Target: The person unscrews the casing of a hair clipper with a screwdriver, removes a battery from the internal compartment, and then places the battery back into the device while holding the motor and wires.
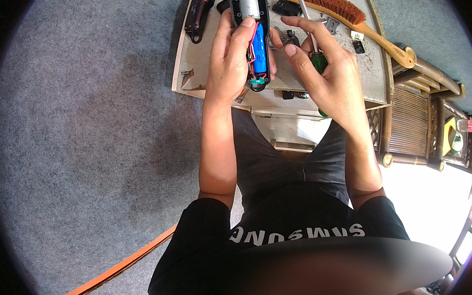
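Note:
My left hand (228, 62) is closed round the black body of an opened hair clipper (265, 28), held upright over the table's near edge. Inside it show a silver motor (249, 6), a blue battery cell (260, 50), red and black wires and a small green circuit board (257, 81). The thumb rests by the battery's upper end. Just to the right, my right hand (334, 70) grips a screwdriver (318, 62) with a green handle, its metal shaft pointing away from me. The index finger and thumb reach toward the clipper, apart from it.
A dark maroon shell with a loop (201, 13) lies at the table's far left. Several small black parts and hair clippings are scattered on the pale table (374, 81). A wooden brush (366, 31) with reddish bristles lies across the right side. Bamboo furniture (408, 130) stands beyond.

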The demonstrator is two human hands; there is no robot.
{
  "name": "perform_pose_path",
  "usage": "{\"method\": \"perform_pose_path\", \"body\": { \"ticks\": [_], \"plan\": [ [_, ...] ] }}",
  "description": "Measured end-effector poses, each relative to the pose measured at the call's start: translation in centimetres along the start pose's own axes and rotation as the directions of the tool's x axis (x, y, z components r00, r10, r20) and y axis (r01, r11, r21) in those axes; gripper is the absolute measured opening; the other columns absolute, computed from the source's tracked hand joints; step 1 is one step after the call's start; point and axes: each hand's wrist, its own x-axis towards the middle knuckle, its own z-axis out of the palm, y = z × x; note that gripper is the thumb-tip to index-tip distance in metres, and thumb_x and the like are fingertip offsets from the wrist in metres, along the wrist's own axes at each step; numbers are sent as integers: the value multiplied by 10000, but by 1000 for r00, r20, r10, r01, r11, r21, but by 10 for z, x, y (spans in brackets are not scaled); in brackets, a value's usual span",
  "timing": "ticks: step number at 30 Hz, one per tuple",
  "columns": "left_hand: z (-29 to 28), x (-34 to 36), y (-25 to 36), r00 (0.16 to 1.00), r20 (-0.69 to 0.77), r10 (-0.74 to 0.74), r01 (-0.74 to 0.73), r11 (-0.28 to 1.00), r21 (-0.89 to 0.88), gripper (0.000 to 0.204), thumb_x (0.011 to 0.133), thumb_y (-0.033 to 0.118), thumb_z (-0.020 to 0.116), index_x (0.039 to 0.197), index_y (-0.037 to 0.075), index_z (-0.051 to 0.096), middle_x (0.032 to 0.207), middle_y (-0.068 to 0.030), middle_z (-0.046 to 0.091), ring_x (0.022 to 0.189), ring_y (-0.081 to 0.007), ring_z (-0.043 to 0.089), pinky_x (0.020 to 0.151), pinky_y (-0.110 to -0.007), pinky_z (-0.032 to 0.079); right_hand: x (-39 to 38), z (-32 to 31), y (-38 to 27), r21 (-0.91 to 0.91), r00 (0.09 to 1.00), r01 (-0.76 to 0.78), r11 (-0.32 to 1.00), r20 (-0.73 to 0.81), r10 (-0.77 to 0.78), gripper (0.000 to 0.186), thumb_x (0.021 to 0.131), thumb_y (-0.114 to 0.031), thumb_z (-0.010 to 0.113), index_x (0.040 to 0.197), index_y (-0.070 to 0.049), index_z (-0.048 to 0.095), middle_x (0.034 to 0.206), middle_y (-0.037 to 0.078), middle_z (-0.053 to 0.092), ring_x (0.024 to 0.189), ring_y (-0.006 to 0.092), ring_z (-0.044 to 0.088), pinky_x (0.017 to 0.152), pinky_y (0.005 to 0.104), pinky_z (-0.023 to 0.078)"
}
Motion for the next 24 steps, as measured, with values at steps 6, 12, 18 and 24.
{"method": "perform_pose_path", "body": {
  "ticks": [6, 12, 18, 24],
  "plan": [
    [0, -2, 6, 999, 38, -1, 0, 1000, 26, 312, 1160, 341, 442, 1298, 61, 453, 852, -135, 702, 504, -167, 652, 435, -286, 538, 0, 0, -1, 6, 1000, -23, 1000, 19, 23, 394, 978, -160, 718, 1368, -113, 689, 737, 117, 675, 705, 286, 748, 679, 395, 556],
    [0, 0, 6, 1000, 22, -21, 21, 1000, 14, 318, 1118, 294, 455, 1299, 34, 423, 840, -172, 689, 496, -195, 649, 429, -320, 543, -1, 0, 0, 8, 1000, -19, 1000, 13, 19, 382, 978, -161, 719, 1356, -112, 699, 728, 112, 664, 685, 278, 737, 662, 387, 546],
    [-1, 1, 6, 999, 36, -25, 25, 1000, -7, 307, 1099, 257, 434, 1305, 32, 402, 839, -189, 680, 495, -212, 650, 433, -331, 546, 0, 0, -1, -1, 1000, -20, 1000, 14, 20, 375, 977, -166, 728, 1346, -102, 703, 722, 106, 660, 660, 267, 727, 638, 376, 536],
    [0, 0, 4, 1000, -4, -22, 22, 1000, -1, 275, 1138, 296, 413, 1279, 60, 420, 829, -161, 676, 494, -194, 643, 433, -311, 538, 0, -1, -3, 8, 999, -35, 999, 21, 35, 366, 979, -170, 731, 1336, -98, 706, 723, 102, 665, 614, 252, 715, 606, 374, 525]
  ]
}}
